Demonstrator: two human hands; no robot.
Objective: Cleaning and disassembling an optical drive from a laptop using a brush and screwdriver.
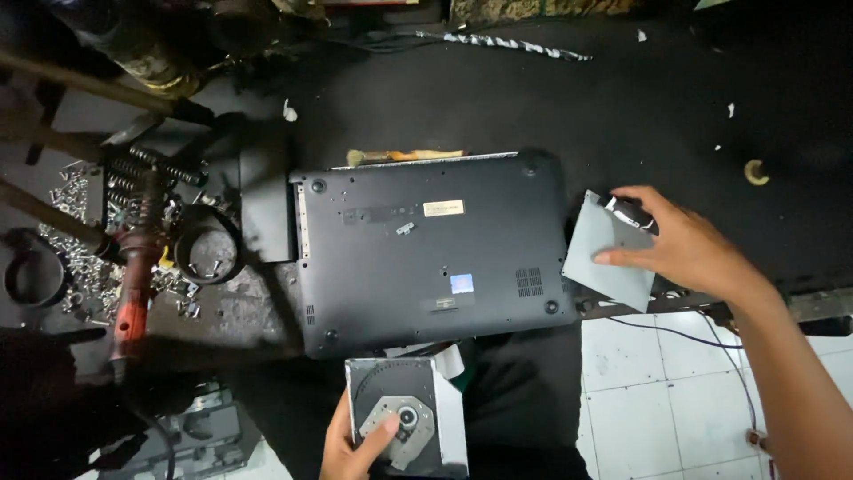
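A black laptop lies upside down on the dark work surface, its bottom cover facing up. Below its front edge, my left hand grips a silver optical disc drive, thumb on its metal tray. To the right of the laptop, my right hand rests on a flat grey rectangular part lying at the table edge, fingers spread over it and over a small dark piece.
A round black dish holding screws, several loose screws and springs lie left of the laptop, beside a red-handled tool. A detached black panel lies by the laptop's left side. White floor tiles show at bottom right.
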